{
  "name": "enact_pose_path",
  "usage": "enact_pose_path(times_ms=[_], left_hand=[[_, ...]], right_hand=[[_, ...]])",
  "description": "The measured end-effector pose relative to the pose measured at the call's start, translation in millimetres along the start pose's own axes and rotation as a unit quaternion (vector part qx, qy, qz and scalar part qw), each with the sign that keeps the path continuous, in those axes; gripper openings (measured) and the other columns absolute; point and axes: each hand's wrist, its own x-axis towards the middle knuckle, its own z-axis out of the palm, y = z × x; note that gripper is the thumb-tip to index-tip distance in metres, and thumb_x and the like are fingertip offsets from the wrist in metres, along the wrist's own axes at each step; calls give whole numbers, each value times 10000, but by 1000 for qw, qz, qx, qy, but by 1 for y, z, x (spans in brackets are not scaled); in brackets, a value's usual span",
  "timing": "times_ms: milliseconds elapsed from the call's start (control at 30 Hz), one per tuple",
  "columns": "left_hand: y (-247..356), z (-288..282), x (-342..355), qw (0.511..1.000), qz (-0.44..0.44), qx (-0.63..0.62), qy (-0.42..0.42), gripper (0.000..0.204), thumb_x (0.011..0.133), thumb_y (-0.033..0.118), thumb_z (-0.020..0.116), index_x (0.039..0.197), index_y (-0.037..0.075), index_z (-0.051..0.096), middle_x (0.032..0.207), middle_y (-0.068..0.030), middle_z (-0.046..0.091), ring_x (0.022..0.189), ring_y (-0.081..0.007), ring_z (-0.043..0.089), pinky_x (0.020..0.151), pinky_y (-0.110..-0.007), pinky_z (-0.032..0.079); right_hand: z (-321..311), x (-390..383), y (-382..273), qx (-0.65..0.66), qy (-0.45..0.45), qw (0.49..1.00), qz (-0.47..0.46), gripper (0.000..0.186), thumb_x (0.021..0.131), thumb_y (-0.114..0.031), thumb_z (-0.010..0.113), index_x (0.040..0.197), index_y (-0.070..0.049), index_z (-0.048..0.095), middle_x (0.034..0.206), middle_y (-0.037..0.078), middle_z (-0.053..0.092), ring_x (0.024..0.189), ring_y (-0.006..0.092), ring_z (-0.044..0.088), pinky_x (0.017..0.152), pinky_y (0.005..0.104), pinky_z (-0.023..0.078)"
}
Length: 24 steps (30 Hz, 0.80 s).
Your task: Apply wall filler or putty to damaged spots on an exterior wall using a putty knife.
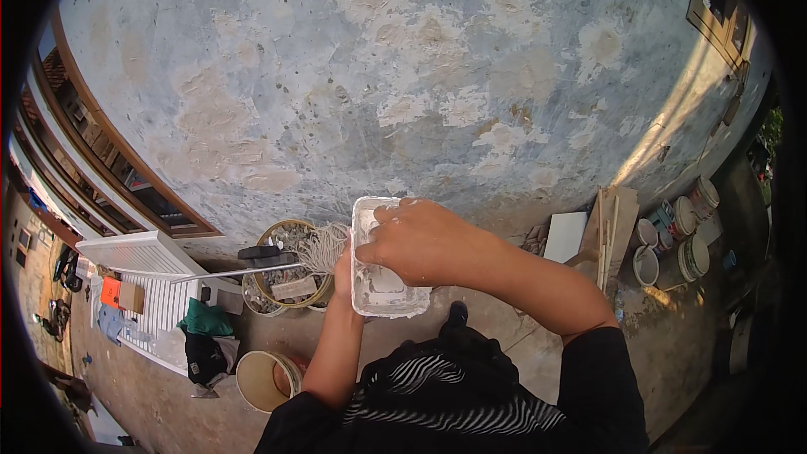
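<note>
In front of my body I hold up a white rectangular plastic container [391, 313], smeared with white paste inside and along its rim. My left hand [343, 276] grips it from the left side, its fingers mostly hidden behind the wall. Reaching over the top from the right, my right hand [414, 240] has its curled fingers down inside the container. White paste marks those fingers, and whatever they hold is hidden beneath them. Beyond stands a pale blue-grey wall [294, 134] with many rough, whitish patches.
Left of the container, a string mop [324, 250] lies across a rubble-filled bucket [294, 287]. A bucket [259, 380] stands nearer, beside my left forearm. White slatted furniture [160, 332] carries an orange box [122, 294]. Several paint buckets [693, 256] and leaning boards [609, 231] are at right.
</note>
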Motion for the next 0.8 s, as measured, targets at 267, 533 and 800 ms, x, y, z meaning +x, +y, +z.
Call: enact_pose_path(times_ms=[267, 533, 800], left_hand=[[-7, 9, 5, 998, -29, -45, 44, 543, 1007, 406, 275, 1390, 45, 407, 1307, -180, 547, 1157, -340, 583, 942, -480, 515], [-5, -11, 9, 997, -56, -25, 48, 500, 988, 352, 321, 1347, 27, 445, 1249, -200, 584, 1094, -323, 626, 913, -468, 543], [-6, -17, 5, 988, -135, -16, 67, 518, 991, 373, 352, 1331, -5, 449, 1243, -201, 592, 1076, -330, 634, 887, -477, 555]], right_hand=[[-2, 3, 14, -20, 41, 999, 25, 175, 695, -81, 656, 863, -106, 698, 764, 94, 679, 870, 303, 646, 696, 429, 521], [9, 8, 14, -24, 43, 998, -27, 123, 679, -110, 661, 797, -93, 694, 723, 130, 663, 818, 309, 661, 665, 435, 524], [20, 11, 5, -64, 10, 996, -57, 108, 709, -180, 632, 735, -94, 692, 708, 113, 667, 810, 295, 671, 707, 424, 527]])
